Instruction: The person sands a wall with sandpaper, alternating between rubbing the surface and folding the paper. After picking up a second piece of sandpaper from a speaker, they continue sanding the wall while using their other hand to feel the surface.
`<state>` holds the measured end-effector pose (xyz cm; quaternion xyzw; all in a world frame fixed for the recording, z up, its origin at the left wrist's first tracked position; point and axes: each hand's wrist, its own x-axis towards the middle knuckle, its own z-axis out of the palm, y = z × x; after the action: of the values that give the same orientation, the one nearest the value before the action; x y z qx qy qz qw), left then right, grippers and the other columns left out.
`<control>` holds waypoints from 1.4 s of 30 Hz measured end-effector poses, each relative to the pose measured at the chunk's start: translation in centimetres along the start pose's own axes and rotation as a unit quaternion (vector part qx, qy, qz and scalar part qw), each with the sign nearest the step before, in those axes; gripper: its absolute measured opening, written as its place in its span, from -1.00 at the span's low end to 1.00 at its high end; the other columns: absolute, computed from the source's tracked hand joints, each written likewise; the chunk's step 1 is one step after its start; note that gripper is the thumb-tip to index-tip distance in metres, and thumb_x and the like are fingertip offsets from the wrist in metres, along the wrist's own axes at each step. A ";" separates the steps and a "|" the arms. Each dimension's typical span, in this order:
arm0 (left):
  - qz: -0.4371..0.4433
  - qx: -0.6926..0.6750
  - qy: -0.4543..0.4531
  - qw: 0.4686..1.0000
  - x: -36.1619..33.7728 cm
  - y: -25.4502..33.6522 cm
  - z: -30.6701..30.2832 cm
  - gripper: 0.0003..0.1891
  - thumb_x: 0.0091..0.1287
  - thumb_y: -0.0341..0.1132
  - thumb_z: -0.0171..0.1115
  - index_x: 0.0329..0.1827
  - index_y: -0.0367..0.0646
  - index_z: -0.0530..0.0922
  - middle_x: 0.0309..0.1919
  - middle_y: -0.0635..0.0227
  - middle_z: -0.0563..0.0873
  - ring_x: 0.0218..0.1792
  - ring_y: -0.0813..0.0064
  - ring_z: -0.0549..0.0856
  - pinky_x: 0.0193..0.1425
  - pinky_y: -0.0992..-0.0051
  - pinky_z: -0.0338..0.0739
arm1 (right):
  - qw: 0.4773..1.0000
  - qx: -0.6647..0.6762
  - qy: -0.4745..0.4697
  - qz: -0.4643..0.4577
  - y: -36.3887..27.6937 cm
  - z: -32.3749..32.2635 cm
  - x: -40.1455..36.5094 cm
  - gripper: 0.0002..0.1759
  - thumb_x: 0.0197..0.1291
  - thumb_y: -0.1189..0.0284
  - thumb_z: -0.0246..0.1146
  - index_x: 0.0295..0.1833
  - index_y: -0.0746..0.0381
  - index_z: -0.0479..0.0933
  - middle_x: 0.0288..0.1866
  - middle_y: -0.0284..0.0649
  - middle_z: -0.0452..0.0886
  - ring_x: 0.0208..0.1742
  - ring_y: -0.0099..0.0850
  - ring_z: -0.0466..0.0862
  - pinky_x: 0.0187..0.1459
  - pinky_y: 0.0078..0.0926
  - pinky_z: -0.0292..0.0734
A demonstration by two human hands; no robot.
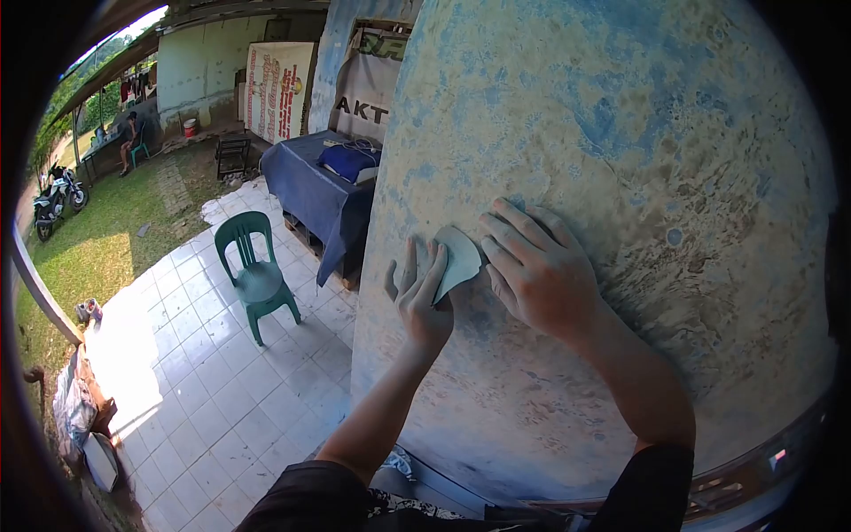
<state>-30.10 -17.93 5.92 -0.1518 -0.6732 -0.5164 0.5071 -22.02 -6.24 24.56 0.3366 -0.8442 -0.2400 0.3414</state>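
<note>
My left hand (pixel 418 288) holds a bent, pale green sheet (pixel 458 260) that looks like sandpaper, with its fingers lying over the near side. The sheet's rounded upper edge stands up against a patchy blue and beige wall (pixel 532 133). Just to the right, my right hand (pixel 541 270) rests on the wall with its fingers stretched out, its thumb side close to the sheet's edge. Pale dust coats both hands. Around them the wall's paint is worn and blotched, with darker rough marks to the right.
A green plastic chair (pixel 257 275) stands on the white tiled floor (pixel 230 390) at left. Behind it is a table under a dark blue cloth (pixel 306 177). Farther off are a motorcycle (pixel 60 199) on grass and a seated person (pixel 132 146). Sacks (pixel 78 399) lie at the tiles' left edge.
</note>
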 end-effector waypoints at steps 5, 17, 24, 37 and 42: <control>0.027 0.016 0.022 0.999 2.4 -0.8 0.5 -0.60 0.45 -0.46 0.31 0.35 -0.12 0.73 0.27 0.11 0.80 0.61 0.04 0.48 0.70 0.05 0.02 | 1.000 0.003 0.005 0.005 -0.1 0.2 0.0 -0.69 0.39 0.33 0.32 0.10 0.26 0.76 0.34 -0.16 0.72 0.58 -0.25 0.51 0.56 -0.10 0.36; 0.027 0.052 -0.017 0.998 2.2 -2.2 -1.5 -0.60 0.44 -0.51 0.29 0.31 -0.07 0.76 0.28 0.11 0.79 0.60 0.01 0.49 0.72 0.00 0.01 | 1.000 0.013 -0.002 0.001 0.1 -0.1 -0.4 -0.73 0.40 0.35 0.31 0.05 0.27 0.76 0.33 -0.16 0.72 0.57 -0.24 0.52 0.56 -0.10 0.36; -0.276 -0.244 -0.103 0.924 4.1 -1.2 -5.8 -0.71 0.51 -0.28 0.37 -0.07 -0.43 0.77 -0.30 0.30 0.83 -0.26 0.66 0.68 -0.12 0.49 0.58 | 1.000 0.030 0.000 0.001 0.2 -0.5 -0.6 -0.67 0.40 0.34 0.32 0.16 0.26 0.72 0.37 -0.13 0.68 0.54 -0.22 0.55 0.53 -0.12 0.41; -0.322 -0.510 -0.293 0.741 0.4 0.3 -7.4 -0.66 0.45 -0.30 0.43 0.13 -0.38 0.74 -0.16 0.29 0.85 -0.17 0.52 0.75 -0.01 0.46 0.64 | 0.849 0.484 -0.124 0.172 -1.5 0.3 -0.6 -0.37 0.40 0.52 0.43 0.56 0.21 0.51 -0.15 -0.29 0.56 -0.21 -0.60 0.61 -0.13 -0.46 0.61; -0.354 -0.715 -0.147 0.584 -0.3 2.3 -6.2 -0.57 0.43 -0.38 0.42 0.33 -0.33 0.63 0.17 0.15 0.78 0.23 0.37 0.71 0.41 0.37 0.50 | 0.841 0.493 -0.049 0.218 -1.2 0.5 -0.6 -0.60 0.44 0.58 0.38 0.34 0.29 0.57 -0.14 -0.39 0.49 -0.10 -0.55 0.71 -0.07 -0.50 0.69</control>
<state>-25.03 -22.18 6.57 -0.2890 -0.1524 -0.9404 -0.0944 -21.56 -6.51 23.21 0.2556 -0.9182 0.2724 0.1319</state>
